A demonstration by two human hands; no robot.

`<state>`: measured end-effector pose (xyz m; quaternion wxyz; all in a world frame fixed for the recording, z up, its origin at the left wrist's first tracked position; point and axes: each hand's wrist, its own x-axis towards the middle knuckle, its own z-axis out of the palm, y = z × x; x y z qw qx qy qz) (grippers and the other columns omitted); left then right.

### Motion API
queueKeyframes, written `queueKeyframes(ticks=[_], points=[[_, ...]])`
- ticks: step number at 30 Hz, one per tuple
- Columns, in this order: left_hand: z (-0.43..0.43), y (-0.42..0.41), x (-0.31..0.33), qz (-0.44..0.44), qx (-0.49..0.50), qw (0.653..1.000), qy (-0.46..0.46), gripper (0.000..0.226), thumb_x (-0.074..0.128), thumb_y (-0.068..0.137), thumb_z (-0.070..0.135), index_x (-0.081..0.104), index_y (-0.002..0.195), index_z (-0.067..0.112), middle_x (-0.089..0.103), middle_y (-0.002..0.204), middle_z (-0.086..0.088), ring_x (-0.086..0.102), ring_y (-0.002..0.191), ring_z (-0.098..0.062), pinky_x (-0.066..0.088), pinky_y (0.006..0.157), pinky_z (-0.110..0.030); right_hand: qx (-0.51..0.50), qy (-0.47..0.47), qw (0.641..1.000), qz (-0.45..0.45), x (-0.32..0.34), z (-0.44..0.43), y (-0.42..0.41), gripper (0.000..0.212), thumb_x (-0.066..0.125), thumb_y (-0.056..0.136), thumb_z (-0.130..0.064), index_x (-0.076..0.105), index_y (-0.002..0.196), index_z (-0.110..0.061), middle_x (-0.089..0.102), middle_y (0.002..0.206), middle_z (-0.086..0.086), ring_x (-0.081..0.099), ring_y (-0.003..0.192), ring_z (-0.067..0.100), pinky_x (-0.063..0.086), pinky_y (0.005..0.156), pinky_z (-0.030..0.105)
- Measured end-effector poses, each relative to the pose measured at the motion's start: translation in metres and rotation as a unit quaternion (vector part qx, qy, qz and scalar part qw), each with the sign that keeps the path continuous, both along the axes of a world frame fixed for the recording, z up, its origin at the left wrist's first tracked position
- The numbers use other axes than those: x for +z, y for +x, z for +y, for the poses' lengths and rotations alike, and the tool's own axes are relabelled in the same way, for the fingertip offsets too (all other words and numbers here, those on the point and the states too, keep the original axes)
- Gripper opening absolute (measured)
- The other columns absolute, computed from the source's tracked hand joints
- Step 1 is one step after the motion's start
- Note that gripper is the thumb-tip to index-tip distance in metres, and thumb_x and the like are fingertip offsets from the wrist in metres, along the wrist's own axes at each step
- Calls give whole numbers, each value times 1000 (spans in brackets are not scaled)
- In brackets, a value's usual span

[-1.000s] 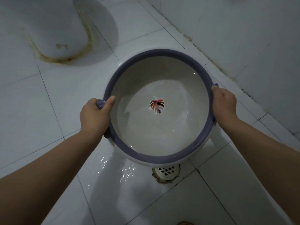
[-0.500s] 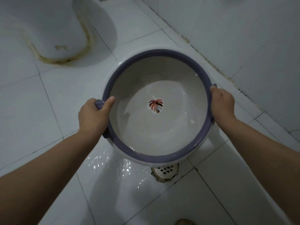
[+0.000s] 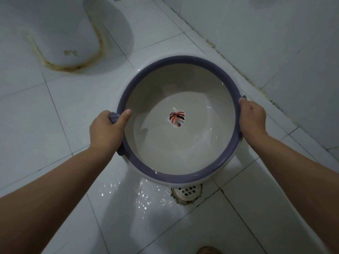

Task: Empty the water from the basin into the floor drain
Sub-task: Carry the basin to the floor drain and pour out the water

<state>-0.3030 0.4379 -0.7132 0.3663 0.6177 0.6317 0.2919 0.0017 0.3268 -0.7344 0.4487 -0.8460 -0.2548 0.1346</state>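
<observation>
A round white basin (image 3: 165, 85) with a purple rim and a leaf picture on its bottom hangs above the white tiled floor. My left hand (image 3: 107, 131) grips its left handle, thumb over the rim. My right hand (image 3: 253, 119) grips the right rim. The basin tips towards me, with a little water pooled at its near inner side. Just under the near rim lies the white floor drain (image 3: 187, 194), partly hidden by the basin. Water (image 3: 145, 197) glistens on the tiles left of the drain.
A toilet base (image 3: 55, 33) with a yellowed sealant edge stands at the upper left. A tiled wall (image 3: 275, 43) runs along the right, with a stained joint at the floor. A brown slipper tip (image 3: 207, 251) shows at the bottom edge.
The basin has tipped a bit more towards me. More water has spread over the tiles beside the drain. Both hands keep their grip.
</observation>
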Motion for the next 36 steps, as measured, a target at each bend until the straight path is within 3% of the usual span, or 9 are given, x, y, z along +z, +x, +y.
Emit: queueKeyframes(ticks=[6,10,15,23,28,36], points=[[0,1,-1,16,-7,1000,21,36,57,85,44,49,78,9,50,68,-1,53,75,-25,42,68,-36,3,-5,1000,-8,-1,-1,1,40,40,89,-39,41,56,-15,41,56,-1,37,52,12,29,49,28],[1,1,-2,15,-12,1000,20,36,57,85,44,49,78,9,53,72,-7,54,76,-26,45,71,-39,5,-1,1000,-9,-1,-2,2,40,40,89,-38,42,59,-12,40,55,0,36,52,14,28,50,29],[0,1,-3,21,-15,999,19,35,57,85,44,48,78,11,48,65,1,53,75,-24,42,68,-36,5,-6,1000,-13,-1,-4,2,42,39,90,-38,41,58,-12,41,56,1,38,52,15,29,50,30],[0,-1,-4,27,-19,999,18,36,56,84,47,49,77,13,55,75,-7,57,79,-29,49,76,-43,6,-3,1000,-11,-2,-6,1,42,40,90,-38,40,56,-14,40,55,0,37,52,14,29,51,30],[0,-4,-6,27,-21,999,17,34,57,83,48,42,64,23,50,65,2,55,74,-26,46,70,-38,6,-6,1000,-17,-3,-6,0,42,39,89,-38,37,52,-19,39,54,-1,35,50,13,27,49,29],[1,-6,-9,30,-22,999,17,33,57,83,47,44,66,22,52,66,2,57,75,-26,46,69,-37,13,-7,1000,-22,-4,-5,-2,41,39,90,-37,38,53,-20,41,55,-1,37,51,12,29,48,28]])
